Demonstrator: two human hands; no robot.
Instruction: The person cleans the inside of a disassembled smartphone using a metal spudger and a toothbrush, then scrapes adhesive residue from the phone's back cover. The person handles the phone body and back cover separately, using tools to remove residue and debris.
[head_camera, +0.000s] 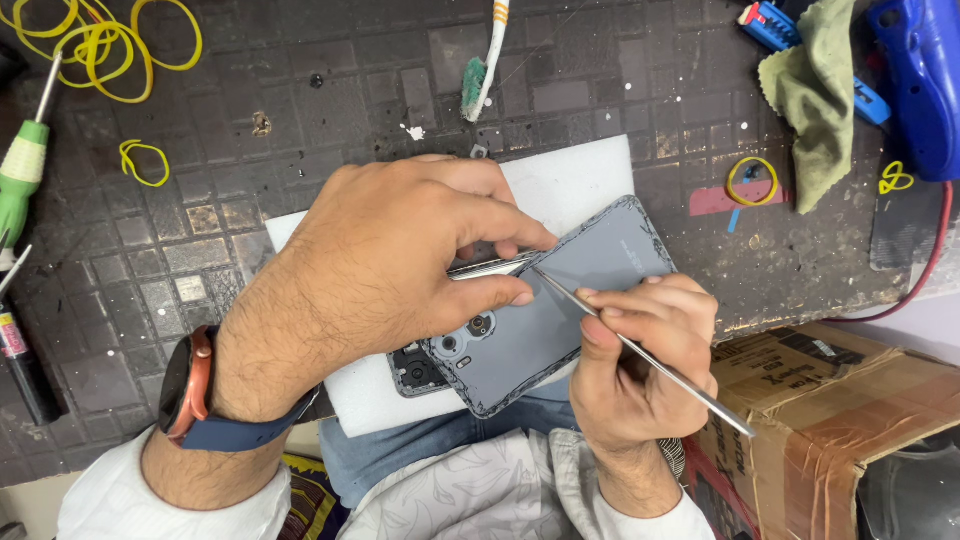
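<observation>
Grey-blue and already lifted at one edge, the back cover (560, 320) of a phone (415, 370) tilts up over a white foam pad (560, 180) on the dark, pitted workbench (300, 130), just in front of my lap. My left hand (390, 270) is clamped on the phone's upper edge, thumb and forefinger pinching where cover meets frame. My right hand (640, 350) is closed pen-style around a thin metal pry tool (650, 358), its tip wedged into the seam beside my left thumb.

I judge the main risk to be a slip: the point sits almost against my thumb, and a sudden release could jab it or drive the tip into the phone's insides. Too much leverage might crack the cover, whose rim already looks ragged with old adhesive. The phone overhangs the pad toward me and could slide off.

Around the work: a toothbrush (483, 70) above the pad, yellow rubber bands (100, 45) at the top left corner, a green-handled screwdriver (22, 170) at left, a green cloth (815, 100) and a blue tool (920, 80) at top right. A taped cardboard box (830, 410) crowds my right elbow, limiting the pry tool's swing.
</observation>
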